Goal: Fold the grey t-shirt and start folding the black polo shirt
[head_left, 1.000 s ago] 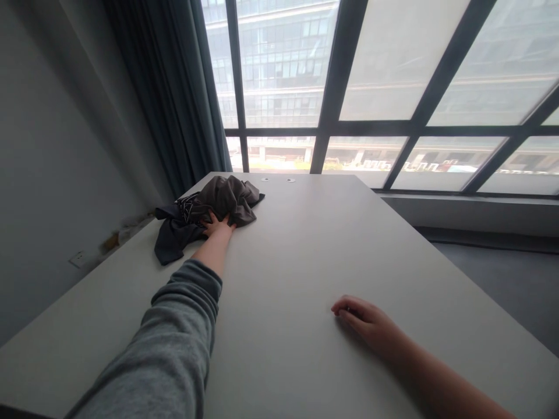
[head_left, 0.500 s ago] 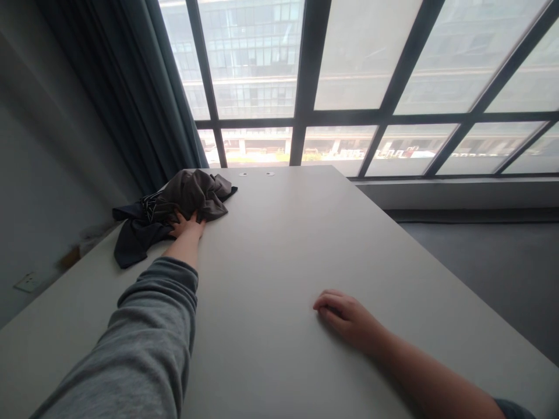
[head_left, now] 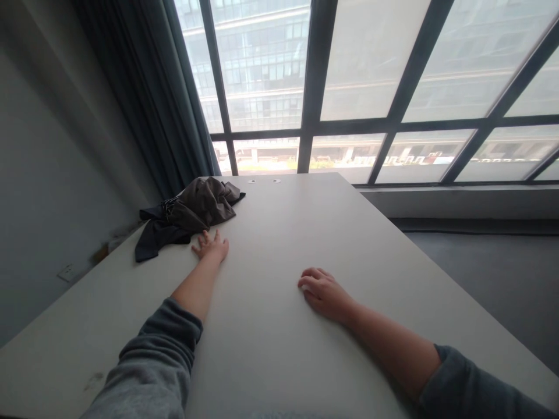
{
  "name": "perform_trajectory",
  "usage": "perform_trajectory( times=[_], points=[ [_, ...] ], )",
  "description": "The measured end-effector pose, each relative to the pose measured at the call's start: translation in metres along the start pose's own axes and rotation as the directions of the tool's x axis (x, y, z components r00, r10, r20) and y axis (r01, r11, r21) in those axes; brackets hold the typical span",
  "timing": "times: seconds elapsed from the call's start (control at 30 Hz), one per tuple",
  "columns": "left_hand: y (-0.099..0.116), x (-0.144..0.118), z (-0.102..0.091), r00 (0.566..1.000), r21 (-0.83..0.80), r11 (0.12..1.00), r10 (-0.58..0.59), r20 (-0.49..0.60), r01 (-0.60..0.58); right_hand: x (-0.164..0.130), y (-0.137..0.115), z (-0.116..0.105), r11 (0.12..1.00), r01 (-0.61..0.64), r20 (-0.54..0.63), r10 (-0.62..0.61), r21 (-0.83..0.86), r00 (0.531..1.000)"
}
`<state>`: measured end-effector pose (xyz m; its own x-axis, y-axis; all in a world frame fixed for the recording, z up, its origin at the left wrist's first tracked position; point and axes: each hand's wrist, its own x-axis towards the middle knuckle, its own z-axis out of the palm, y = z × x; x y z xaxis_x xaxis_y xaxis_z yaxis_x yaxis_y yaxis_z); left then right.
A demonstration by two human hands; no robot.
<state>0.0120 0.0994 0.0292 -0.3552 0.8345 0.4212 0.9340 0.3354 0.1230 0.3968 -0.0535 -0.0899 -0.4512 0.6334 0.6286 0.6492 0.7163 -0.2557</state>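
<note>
A crumpled heap of dark cloth, brown-grey and navy with a patch of thin white lines, lies at the far left of the white table. Just in front of its near edge is my left hand, palm down with fingers spread, holding nothing. Its fingertips are very close to the cloth; whether they touch it I cannot tell. Nearer the middle of the tabletop rests my right hand. Its fingers are loosely bent, the thumb stands a little apart, and I see nothing in it.
Beyond the table is a large window with dark frames. A dark curtain hangs behind the cloth. Two small oval fittings sit near the table's far edge. On the left wall is a socket; grey floor lies to the right.
My left hand has come off the cloth, back toward me and to the right. My right hand has slid forward and slightly left. The whole view has shifted a little.
</note>
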Motion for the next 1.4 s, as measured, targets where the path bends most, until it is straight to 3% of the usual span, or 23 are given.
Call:
perform_trajectory(
  times=[0.17,0.4,0.57,0.63,0.7,0.93,1.03,1.2,1.4],
  points=[
    [0.027,-0.051,0.008,0.965,0.025,0.965,0.259,0.049,-0.261,0.015,0.024,-0.005,0.998,-0.008,0.036,0.011,-0.068,0.999],
    [0.066,-0.116,0.012,0.786,-0.007,0.792,0.607,0.115,-0.611,0.018,0.038,-0.01,0.998,0.047,0.093,-0.042,-0.052,0.995],
    [0.068,-0.126,0.014,0.695,-0.029,0.704,0.706,0.136,-0.709,0.01,0.042,-0.012,0.999,0.037,0.137,-0.031,-0.04,0.99],
    [0.064,-0.112,0.013,0.699,-0.024,0.708,0.702,0.138,-0.706,0.009,0.045,-0.012,0.999,0.032,0.138,-0.029,-0.02,0.99],
    [0.06,-0.089,0.011,0.729,-0.009,0.736,0.672,0.129,-0.677,0.008,0.046,-0.012,1.0,0.027,0.141,-0.024,-0.017,0.99],
    [0.048,0.025,0.001,0.9,0.048,0.899,0.433,0.045,-0.435,0.009,0.045,-0.013,1.0,0.01,0.117,-0.009,-0.01,0.993],
    [0.043,0.072,0.001,0.948,0.026,0.949,0.311,0.068,-0.313,0.009,0.043,-0.014,1.0,-0.002,0.113,0.002,-0.002,0.994],
    [0.034,0.13,0.006,0.959,-0.021,0.968,0.252,0.127,-0.252,0.009,0.04,-0.013,0.999,-0.034,0.083,0.034,-0.001,0.996],
    [0.03,0.175,0.008,0.973,-0.055,0.982,0.184,0.137,-0.178,0.01,0.037,-0.013,0.998,-0.034,0.079,0.038,-0.048,0.996]
  ],
)
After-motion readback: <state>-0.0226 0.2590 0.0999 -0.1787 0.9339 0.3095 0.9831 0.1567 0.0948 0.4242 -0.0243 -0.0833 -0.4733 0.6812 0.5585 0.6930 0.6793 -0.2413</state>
